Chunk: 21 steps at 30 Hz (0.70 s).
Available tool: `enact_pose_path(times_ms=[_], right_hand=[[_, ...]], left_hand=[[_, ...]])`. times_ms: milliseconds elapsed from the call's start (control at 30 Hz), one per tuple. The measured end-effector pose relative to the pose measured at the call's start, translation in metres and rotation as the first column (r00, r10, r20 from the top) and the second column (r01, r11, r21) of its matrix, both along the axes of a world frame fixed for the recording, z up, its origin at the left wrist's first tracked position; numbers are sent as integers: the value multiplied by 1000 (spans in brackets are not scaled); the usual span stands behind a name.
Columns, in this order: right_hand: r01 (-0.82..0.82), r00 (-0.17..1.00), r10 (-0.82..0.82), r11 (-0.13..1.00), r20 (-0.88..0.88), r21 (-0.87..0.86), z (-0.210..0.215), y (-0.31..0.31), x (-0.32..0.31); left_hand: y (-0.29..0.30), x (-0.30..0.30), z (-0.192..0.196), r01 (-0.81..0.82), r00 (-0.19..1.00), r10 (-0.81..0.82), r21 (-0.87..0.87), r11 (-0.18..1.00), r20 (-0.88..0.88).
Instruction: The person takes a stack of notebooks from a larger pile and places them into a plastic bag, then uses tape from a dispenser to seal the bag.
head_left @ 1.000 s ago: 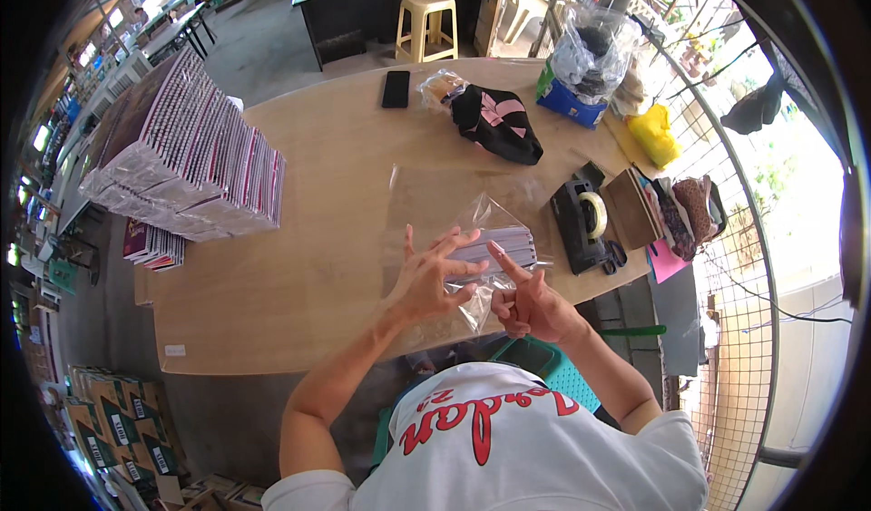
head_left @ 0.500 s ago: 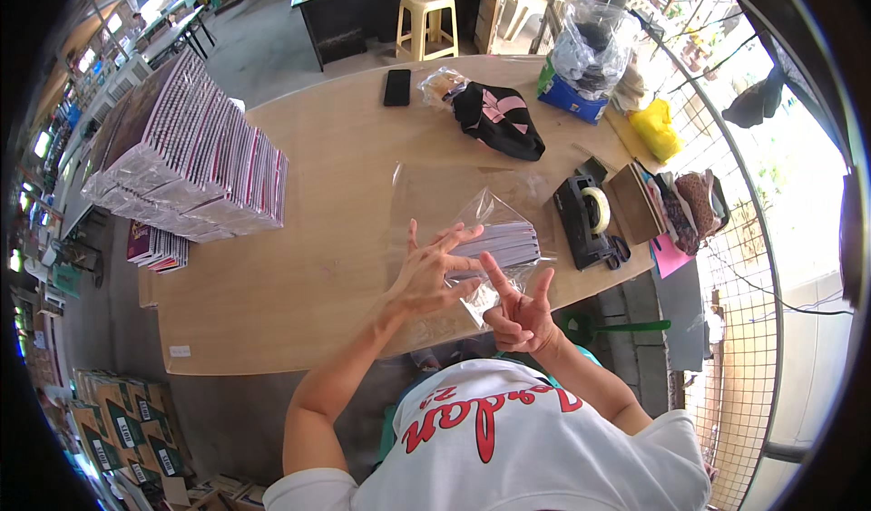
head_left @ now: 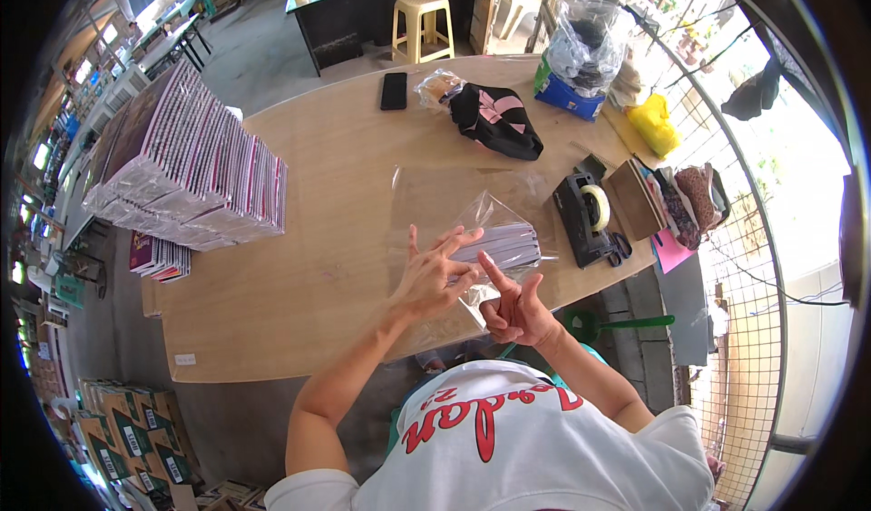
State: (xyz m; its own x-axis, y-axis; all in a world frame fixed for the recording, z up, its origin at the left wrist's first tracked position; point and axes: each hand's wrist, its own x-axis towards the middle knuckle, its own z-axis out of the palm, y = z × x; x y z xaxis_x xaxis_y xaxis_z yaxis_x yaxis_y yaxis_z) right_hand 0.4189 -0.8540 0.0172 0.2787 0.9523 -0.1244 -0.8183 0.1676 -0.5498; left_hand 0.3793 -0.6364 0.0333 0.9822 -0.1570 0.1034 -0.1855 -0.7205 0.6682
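A: In the head view, what do the hands have?

B: Just right of the frame's centre, the left hand [head_left: 434, 275] lies with fingers spread on a clear plastic sleeve [head_left: 481, 230] that holds a thin stack of booklets [head_left: 504, 243]. It presses flat rather than clenching. The right hand [head_left: 515, 310], just below and to the right, pinches the sleeve's near edge, its forefinger raised.

A: And where does the sleeve lie?

B: On the wooden table [head_left: 345, 148], at its lower right edge, close to the person's body. A black tape dispenser [head_left: 588, 216] sits just to its right.

A: What else is about?

B: A big slanted pile of wrapped booklets [head_left: 181, 171] in the upper left, a black phone [head_left: 394, 90] and a black cloth with pink marks [head_left: 497, 119] toward the top, and a yellow stool [head_left: 423, 23] beyond the table.
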Motion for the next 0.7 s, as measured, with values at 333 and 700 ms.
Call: enact_pose_path(times_ms=[333,700], right_hand=[[769,-432,574,638,695,-49,84,-51,50],[216,-328,218,965,919,-152,82,23,104]], left_hand=[[1,-1,-10,8,999,-9,23,1000,32],[4,-2,-6,52,999,-53,76,996,1]])
